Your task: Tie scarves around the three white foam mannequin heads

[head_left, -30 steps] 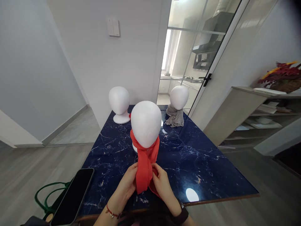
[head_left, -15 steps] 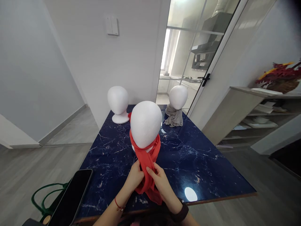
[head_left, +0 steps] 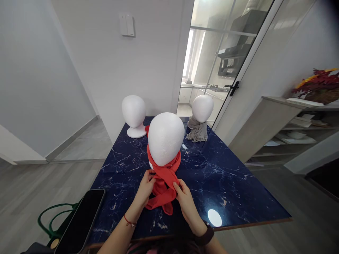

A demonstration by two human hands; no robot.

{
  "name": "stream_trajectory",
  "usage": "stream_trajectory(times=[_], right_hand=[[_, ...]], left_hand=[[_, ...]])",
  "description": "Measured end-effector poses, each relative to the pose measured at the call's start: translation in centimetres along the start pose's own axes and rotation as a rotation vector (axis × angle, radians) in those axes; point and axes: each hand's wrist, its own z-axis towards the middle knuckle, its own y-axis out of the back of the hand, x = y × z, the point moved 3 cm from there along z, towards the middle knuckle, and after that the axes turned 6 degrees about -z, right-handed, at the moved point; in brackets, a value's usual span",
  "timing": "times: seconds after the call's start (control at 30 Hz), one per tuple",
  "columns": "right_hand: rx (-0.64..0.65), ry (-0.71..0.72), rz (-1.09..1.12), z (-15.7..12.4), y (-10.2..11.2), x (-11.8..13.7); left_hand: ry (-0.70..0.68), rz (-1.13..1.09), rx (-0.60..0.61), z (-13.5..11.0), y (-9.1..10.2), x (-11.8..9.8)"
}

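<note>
A red scarf (head_left: 167, 175) is wrapped around the neck of a white foam mannequin head (head_left: 166, 139), which stands at the middle of the table. Its front strands cross below the chin, and the loose ends lie toward me. My left hand (head_left: 145, 187) pinches the scarf at its left side, close under the head. On the other side my right hand (head_left: 184, 197) grips the edge of a strand between thumb and fingers. The head's base is hidden behind the cloth.
On the blue marbled table (head_left: 212, 176), a bare foam head (head_left: 134, 112) stands back left and another foam head (head_left: 202, 108) wears a grey scarf (head_left: 197, 130) back right. A black phone (head_left: 81, 220) and a green-handled bag (head_left: 54, 229) are at the near left.
My hands have moved apart. The left has gone up and left toward the neck, the right slightly right. The front strands, bunched together before, are now spread and crossed.
</note>
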Motion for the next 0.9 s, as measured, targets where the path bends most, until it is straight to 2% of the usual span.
stream_trajectory(times=[0.1, 0.2, 0.43, 0.5, 0.6, 0.73, 0.9], right_hand=[[-0.046, 0.017, 0.002, 0.6, 0.2, 0.1], [-0.071, -0.009, 0.053, 1.1, 0.2, 0.1], [-0.102, -0.103, 0.122, 2.1, 0.6, -0.4], [-0.102, -0.099, 0.111, 2.4, 0.8, -0.6], [-0.085, -0.067, 0.104, 2.7, 0.9, -0.5], [-0.016, -0.047, 0.097, 3.1, 0.6, -0.3], [0.01, -0.056, 0.047, 3.8, 0.8, 0.2]], left_hand=[[0.18, -0.147, -0.025, -0.2, -0.3, -0.4], [0.215, -0.09, -0.034, 0.1, 0.2, -0.9], [-0.184, 0.524, -0.131, 3.5, 2.6, -2.9], [-0.248, 0.602, -0.115, 4.3, 2.5, -3.3], [-0.336, 0.607, -0.049, 4.8, 2.0, -3.7], [-0.358, 0.553, 0.088, 4.5, 1.1, -3.8], [-0.29, 0.561, 0.108, 3.3, 0.6, -3.9]])
